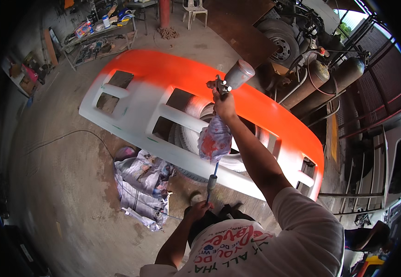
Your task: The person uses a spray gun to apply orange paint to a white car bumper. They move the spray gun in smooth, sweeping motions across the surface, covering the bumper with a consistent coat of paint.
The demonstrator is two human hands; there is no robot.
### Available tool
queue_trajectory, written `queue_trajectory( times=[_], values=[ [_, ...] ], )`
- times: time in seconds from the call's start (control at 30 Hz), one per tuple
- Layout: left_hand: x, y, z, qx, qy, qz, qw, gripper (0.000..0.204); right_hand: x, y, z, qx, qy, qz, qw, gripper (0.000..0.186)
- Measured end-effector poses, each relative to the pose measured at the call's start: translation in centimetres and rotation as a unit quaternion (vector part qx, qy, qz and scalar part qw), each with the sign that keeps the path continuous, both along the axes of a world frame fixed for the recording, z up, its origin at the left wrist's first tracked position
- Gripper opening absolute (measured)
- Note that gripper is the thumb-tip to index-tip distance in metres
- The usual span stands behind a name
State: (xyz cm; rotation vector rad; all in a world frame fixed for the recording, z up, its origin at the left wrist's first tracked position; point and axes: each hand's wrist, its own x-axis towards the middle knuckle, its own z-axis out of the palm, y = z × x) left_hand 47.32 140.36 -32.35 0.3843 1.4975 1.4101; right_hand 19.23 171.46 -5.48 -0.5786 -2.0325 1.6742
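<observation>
My right hand [225, 106] is wrapped round the grip of a paint spray gun [220, 85], raised over a large vehicle bumper [140, 99]. The gun's metal cup [240, 73] tilts up to the right. Below the grip hangs a paint-stained cloth [215, 141]. An air hose [216, 169] with a grey cylindrical fitting [212, 182] runs down to my left hand [199, 211], which is closed on it close to my body. Bright orange covers the bumper's far side; the near side is white, with several openings.
Tyres [185, 138] lie beneath the bumper. Crumpled, stained paper [143, 184] is on the floor to the left, where a thin hose [83, 131] trails. Gas cylinders [318, 76] lean at the right. A cluttered bench [101, 32] and a plastic chair [194, 10] stand farther back.
</observation>
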Motion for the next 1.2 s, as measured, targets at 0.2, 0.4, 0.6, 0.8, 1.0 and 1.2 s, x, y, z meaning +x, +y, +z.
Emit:
queue_trajectory(
  times=[0.2,0.4,0.6,0.8,1.0,1.2],
  values=[
    [0.0,-0.2,4.4,-0.108,0.165,-0.108,0.974,0.041,9.0,10.7,-3.7,0.035,-0.016,-0.076,0.996,0.025],
    [-1.9,3.4,17.1,-0.049,0.271,-0.226,0.934,0.044,22.7,18.1,-1.6,0.029,-0.050,-0.135,0.989,0.029],
    [2.8,11.8,22.5,-0.031,0.251,-0.334,0.908,0.026,37.8,25.9,-1.0,0.126,-0.036,-0.203,0.970,0.024],
    [10.2,21.8,25.7,0.044,0.372,-0.374,0.849,0.023,52.1,33.9,-1.1,0.115,-0.126,-0.301,0.938,0.027],
    [17.2,32.0,27.6,0.112,0.414,-0.410,0.805,0.025,64.5,42.2,-4.1,0.182,-0.080,-0.351,0.915,0.025],
    [25.7,40.8,29.5,0.136,0.401,-0.456,0.783,0.035,73.9,49.3,-5.4,0.061,-0.128,-0.398,0.906,0.028]
  ],
)
